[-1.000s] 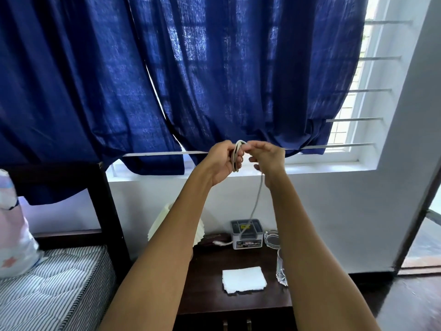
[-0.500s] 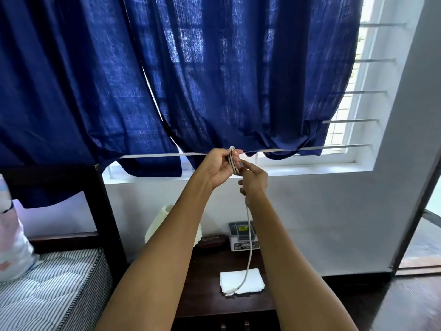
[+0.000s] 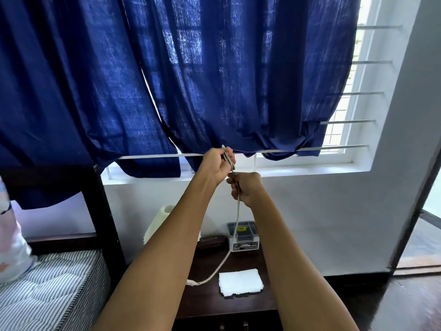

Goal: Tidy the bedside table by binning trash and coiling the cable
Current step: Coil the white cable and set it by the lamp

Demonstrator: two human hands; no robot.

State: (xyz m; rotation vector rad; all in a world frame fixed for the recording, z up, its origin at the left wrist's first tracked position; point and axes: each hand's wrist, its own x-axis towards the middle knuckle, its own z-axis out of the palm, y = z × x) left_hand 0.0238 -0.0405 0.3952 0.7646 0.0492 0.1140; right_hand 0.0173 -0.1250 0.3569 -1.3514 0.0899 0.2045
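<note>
Coiling is underway: left hand (image 3: 218,164) grips the loops, right hand (image 3: 245,187) pinches the cable (image 3: 235,232), whose hanging tail probably needs winding on next.

curtains (image 3: 214,80) deep navy blue, window light showing through weave. cable (image 3: 235,225) off-white, kinda grey-beige (end plug white). bedside table (image 3: 238,304) very dark brown wood, bed frame (image 3: 102,211) same dark tone. folded tissue (image 3: 239,281) plain white. mattress (image 3: 52,295) white with thin dark pinstripes. wall (image 3: 322,223) pale grey-white. small box (image 3: 243,236) grey with yellow label. lamp shade (image 3: 157,225) cream, pleated.
</note>
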